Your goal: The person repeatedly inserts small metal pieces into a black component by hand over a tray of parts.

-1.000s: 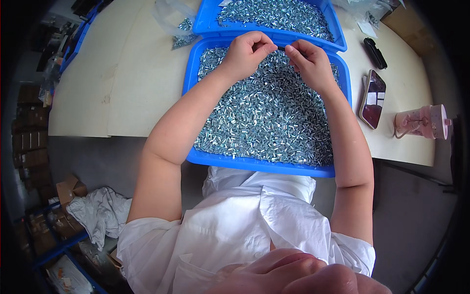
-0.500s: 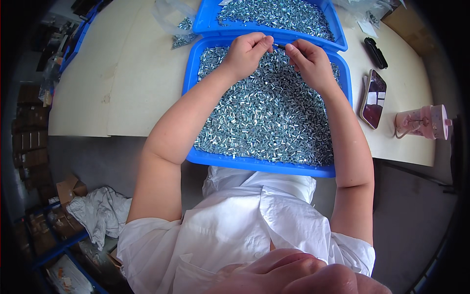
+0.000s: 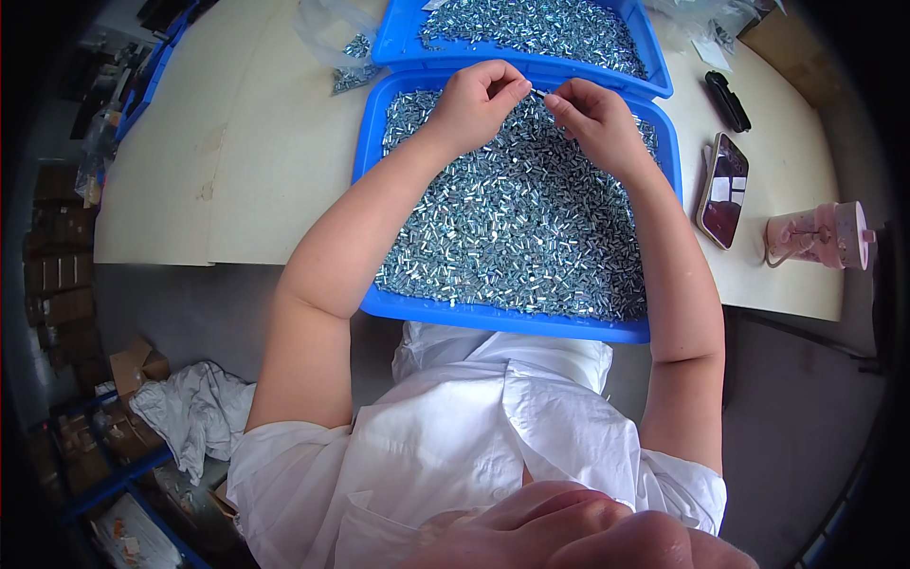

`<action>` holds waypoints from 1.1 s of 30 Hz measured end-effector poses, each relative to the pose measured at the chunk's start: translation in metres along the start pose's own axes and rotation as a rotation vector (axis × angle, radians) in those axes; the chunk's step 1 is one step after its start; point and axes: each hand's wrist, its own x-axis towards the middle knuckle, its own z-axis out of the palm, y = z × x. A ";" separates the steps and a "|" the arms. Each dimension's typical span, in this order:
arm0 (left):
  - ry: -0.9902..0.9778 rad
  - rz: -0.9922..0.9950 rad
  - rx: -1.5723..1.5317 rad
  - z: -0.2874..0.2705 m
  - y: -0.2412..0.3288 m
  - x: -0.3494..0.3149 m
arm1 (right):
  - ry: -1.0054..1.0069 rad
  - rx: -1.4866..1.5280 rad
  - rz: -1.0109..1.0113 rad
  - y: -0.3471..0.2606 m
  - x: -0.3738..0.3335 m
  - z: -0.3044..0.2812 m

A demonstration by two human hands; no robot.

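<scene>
Over the far part of a blue plastic bin [image 3: 507, 322], both my hands are raised close together. The bin holds a thick layer of small silvery cylindrical metal pieces [image 3: 512, 218]. My left hand [image 3: 479, 102] is closed in a pinch, with a small bright piece at its fingertips. Facing it, my right hand [image 3: 597, 121] pinches a thin dark rod [image 3: 540, 94] between thumb and forefinger. Rod and bright piece meet in the narrow gap between the hands; whether they touch or fit together is too small to tell.
Behind stands a second blue bin [image 3: 393, 43] of similar pieces, a clear plastic bag [image 3: 332, 33] beside it. On the right of the table [image 3: 256, 161] lie a black case [image 3: 727, 102], a phone [image 3: 723, 190] and a pink cup [image 3: 815, 235]. A cardboard box [image 3: 796, 57] sits at the far right.
My hands have drawn slightly apart, the right one shifting a little down and left-hand fingers opening the gap. A bright bit now shows beside the dark rod.
</scene>
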 end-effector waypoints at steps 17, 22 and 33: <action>-0.102 -0.179 0.096 -0.006 0.011 0.000 | 0.039 -0.080 -0.020 -0.005 -0.003 0.002; 0.019 -0.002 -0.023 -0.001 0.001 0.000 | 0.059 -0.111 -0.036 -0.005 -0.001 0.002; 0.006 -0.033 -0.043 -0.001 0.001 0.000 | 0.044 -0.129 -0.009 -0.006 -0.001 0.001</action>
